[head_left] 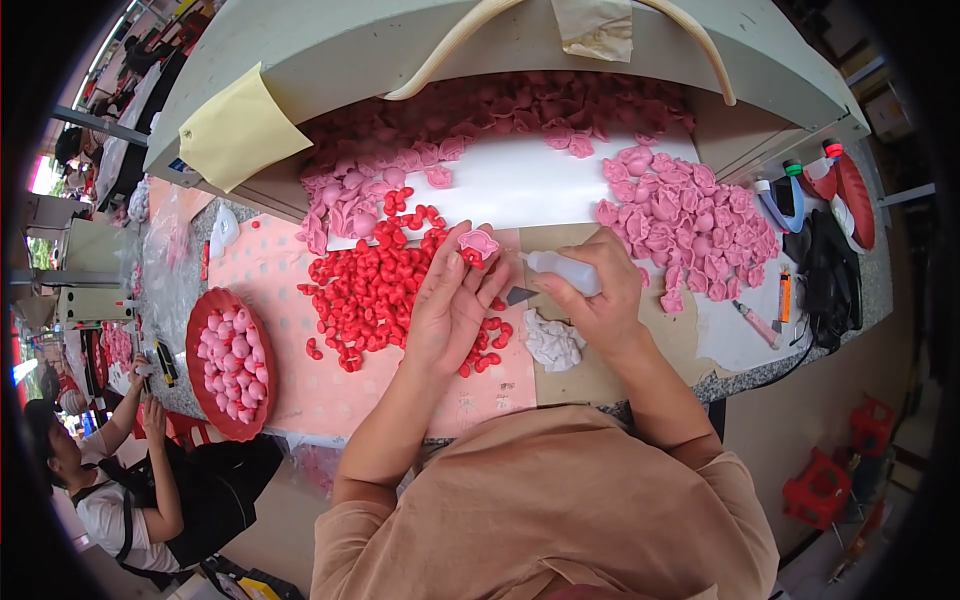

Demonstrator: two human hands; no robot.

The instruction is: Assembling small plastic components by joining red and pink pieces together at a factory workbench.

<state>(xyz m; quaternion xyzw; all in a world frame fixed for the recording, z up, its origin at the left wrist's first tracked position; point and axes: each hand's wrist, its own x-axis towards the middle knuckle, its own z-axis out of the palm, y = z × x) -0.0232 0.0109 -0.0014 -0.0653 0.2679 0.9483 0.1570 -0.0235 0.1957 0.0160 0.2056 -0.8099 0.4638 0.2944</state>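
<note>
Here, the left hand (447, 310), palm up, pinches a small pink petal piece (479, 243) with a red bit (471, 258) just below it, in front of the person's chest above the tabletop (877, 265). The right hand (606, 290) is closed around a white squeeze bottle (566, 271), its nozzle pointing left toward the petal piece; whether the tip touches it cannot be told. A crumpled white cloth (553, 340) lies below the bottle. Beside and partly behind the left hand, a heap of red pieces (365, 290) spreads over a pink sheet (300, 400). A red bowl (262, 418) of pink balls (232, 365) stands farther left, and a pile of pink petal pieces (690, 225) lies beyond the right hand.
</note>
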